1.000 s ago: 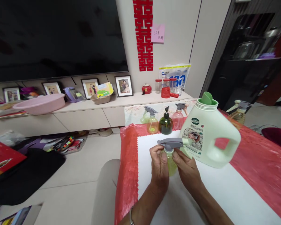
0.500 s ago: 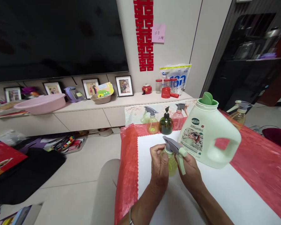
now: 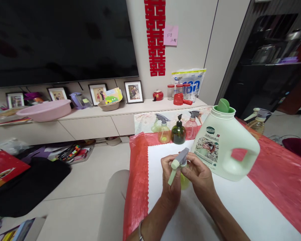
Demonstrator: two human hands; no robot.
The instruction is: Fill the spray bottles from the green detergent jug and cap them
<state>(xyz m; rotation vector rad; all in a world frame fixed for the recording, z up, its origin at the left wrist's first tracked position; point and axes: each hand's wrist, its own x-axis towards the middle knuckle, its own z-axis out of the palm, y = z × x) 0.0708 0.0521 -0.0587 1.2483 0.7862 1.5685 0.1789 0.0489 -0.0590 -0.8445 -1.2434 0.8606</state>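
Over the white sheet (image 3: pixel 165 214), a small spray bottle (image 3: pixel 185 182) with yellow-green liquid is between my hands. Its grey and pale green spray head (image 3: pixel 181 159) points toward me and slightly left, trigger hanging down. My left hand (image 3: pixel 171 177) is closed round the bottle's left side, partly behind the trigger. Fingers of my right hand (image 3: pixel 199 170) pinch the collar under the head from the right. To the right stands a large pale green jug (image 3: pixel 225 147) with a green cap (image 3: pixel 223 105) resting in its mouth.
Behind my hands stand a yellow spray bottle (image 3: pixel 164 134), a dark green pump bottle (image 3: pixel 178 132) and a pink spray bottle (image 3: pixel 191 129). Another spray bottle (image 3: pixel 258 124) is beyond the jug. A red cover (image 3: pixel 137 180) lies under the sheet. The cabinet (image 3: pixel 90 125) runs behind.
The spray head has turned from pointing right to pointing toward me and left. My right hand has shifted its fingers to the collar. My left hand remains round the bottle.
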